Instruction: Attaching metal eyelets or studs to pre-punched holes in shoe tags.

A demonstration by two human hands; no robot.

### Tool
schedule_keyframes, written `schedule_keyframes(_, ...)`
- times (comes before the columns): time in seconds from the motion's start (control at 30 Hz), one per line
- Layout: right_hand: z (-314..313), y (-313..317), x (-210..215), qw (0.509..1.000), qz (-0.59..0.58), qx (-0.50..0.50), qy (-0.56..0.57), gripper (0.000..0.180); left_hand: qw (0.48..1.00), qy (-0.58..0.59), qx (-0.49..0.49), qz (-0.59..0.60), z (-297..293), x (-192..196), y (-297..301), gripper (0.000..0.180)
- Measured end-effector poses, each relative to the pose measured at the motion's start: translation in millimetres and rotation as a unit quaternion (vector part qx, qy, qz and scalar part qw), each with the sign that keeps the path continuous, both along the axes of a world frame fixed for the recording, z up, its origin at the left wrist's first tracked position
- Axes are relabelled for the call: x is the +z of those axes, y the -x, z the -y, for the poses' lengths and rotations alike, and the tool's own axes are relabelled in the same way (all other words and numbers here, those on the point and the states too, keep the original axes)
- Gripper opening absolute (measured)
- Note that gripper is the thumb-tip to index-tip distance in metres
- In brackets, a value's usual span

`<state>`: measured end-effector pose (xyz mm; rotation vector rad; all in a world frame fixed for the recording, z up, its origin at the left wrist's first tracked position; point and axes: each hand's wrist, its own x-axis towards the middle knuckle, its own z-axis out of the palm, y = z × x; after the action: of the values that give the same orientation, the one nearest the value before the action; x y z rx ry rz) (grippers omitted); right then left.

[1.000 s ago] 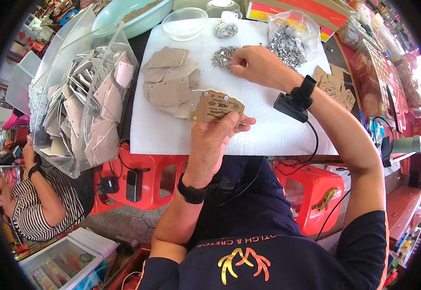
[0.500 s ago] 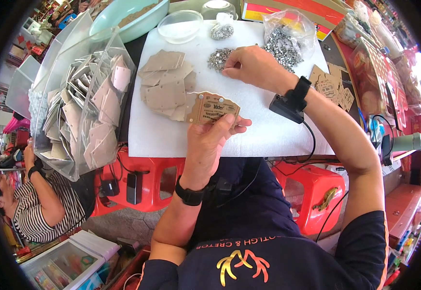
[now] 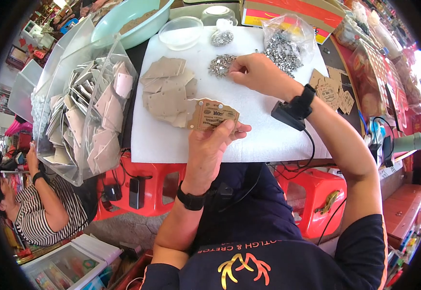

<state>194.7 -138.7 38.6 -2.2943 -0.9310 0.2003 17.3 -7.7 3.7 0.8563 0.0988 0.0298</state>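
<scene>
The printed card is lying long-axis crosswise near the white mat's front edge, pinched by the left hand, while the right hand is pinching into the rivet pile toward the far edge.

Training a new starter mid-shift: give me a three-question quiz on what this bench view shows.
1. True or false: the left hand holds a printed cardboard tag over the white mat.
2. What does the right hand touch? A) the teal basin B) the loose pile of small metal pieces C) the clear bin of cards
3. Fill in: the stack of blank brown cards lies to the held tag's ____.

Key: 1 true; 2 B; 3 left.
</scene>
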Motion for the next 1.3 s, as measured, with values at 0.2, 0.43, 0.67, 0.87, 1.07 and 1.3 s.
schedule_keyframes(0.2, 37, 36, 7, 0.999, -0.021, 0.021, -0.027, 0.014, 1.0, 0.004, 0.002, -0.005, -1, 2, -2, 0.016)
schedule_keyframes(0.43, 69, 66, 4, 0.995, 0.08, 0.06, 0.029, 0.011, 1.0, 0.007, 0.006, -0.018, -1, 7, -3, 0.016)
schedule_keyframes(0.67, 72, 64, -5, 0.993, 0.11, 0.044, -0.005, 0.009, 1.0, -0.007, 0.003, -0.018, 0, 4, -3, 0.016)
schedule_keyframes(0.87, 76, 60, -9, 0.998, 0.043, 0.022, -0.044, 0.014, 1.0, -0.006, -0.002, -0.019, -2, 4, -4, 0.014)
schedule_keyframes(1.07, 87, 50, 11, 0.888, -0.408, -0.053, -0.207, 0.024, 1.0, -0.013, -0.003, -0.017, -1, 4, -5, 0.013)
schedule_keyframes(1.3, 86, 61, 18, 0.761, -0.543, -0.043, -0.352, 0.019, 1.0, -0.018, 0.006, -0.017, -1, 6, -4, 0.014)
